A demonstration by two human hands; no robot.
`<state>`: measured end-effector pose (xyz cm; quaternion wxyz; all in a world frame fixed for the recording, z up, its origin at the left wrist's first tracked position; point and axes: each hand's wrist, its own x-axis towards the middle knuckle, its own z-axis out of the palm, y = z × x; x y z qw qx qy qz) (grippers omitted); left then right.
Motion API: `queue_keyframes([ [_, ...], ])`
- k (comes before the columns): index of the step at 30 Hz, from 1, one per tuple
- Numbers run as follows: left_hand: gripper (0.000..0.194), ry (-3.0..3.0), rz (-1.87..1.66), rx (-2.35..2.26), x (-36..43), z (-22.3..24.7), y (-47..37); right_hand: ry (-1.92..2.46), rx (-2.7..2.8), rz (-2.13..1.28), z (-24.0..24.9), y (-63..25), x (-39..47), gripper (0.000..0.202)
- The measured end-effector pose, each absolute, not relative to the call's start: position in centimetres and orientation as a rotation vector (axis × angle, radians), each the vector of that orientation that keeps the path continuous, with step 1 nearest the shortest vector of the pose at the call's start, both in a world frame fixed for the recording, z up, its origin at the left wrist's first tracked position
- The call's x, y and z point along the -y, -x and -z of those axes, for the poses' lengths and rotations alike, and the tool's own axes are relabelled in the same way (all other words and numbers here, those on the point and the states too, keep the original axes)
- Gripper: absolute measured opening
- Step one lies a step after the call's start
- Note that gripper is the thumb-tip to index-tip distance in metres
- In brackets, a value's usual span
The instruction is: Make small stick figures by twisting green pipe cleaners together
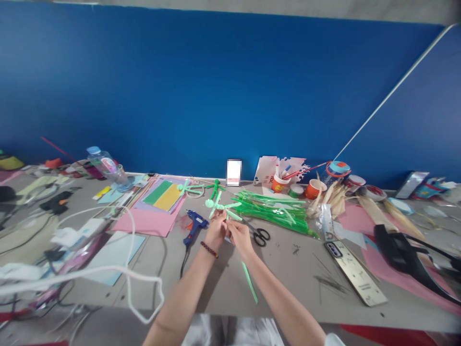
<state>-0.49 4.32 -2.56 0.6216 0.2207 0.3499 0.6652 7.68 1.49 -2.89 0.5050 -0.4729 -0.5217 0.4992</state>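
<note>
My left hand (pixel 216 229) is closed around the lower part of a pale green pipe-cleaner figure (pixel 218 206) with several arms spreading out above the fingers. Close beside it, the fingers of my right hand (pixel 240 236) pinch at the figure's base; the exact spot is hidden by the fingers. From under my right wrist a pale green pipe cleaner (pixel 249 283) runs toward the table's front edge. Behind the hands are a darker green pipe-cleaner figure (pixel 216 188) and another pale one (pixel 187 187). A bundle of green pipe cleaners (pixel 272 211) lies to the right.
A blue glue gun (pixel 195 226) lies left of my hands, and black-handled scissors (pixel 261 237) lie right. Coloured paper (pixel 147 222) and a white cable (pixel 133 240) occupy the left. A phone (pixel 356 274) and paper cups (pixel 315 189) are on the right.
</note>
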Motion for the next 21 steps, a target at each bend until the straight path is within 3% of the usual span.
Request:
queue_keyframes([
  [5, 0.029, -0.585, -1.554, -0.948, -4.5, 2.4, 1.1, 1.232, 1.781, -0.460, 2.4, -8.4, -0.9, 0.027],
  [10, 0.022, -0.760, -1.632, -0.991, -4.5, 2.3, 1.2, 1.180, 1.873, -0.135, 1.9, -9.7, -1.4, 0.027],
  [14, 0.023, -0.829, -1.618, -0.976, -4.5, 2.4, 1.0, 1.040, 1.763, -0.144, 1.8, -10.1, -2.0, 0.027],
  [21, 0.024, -0.807, -1.550, -0.939, -4.3, 2.2, 0.6, 1.115, 1.344, -0.505, 1.7, -10.4, -2.5, 0.024],
])
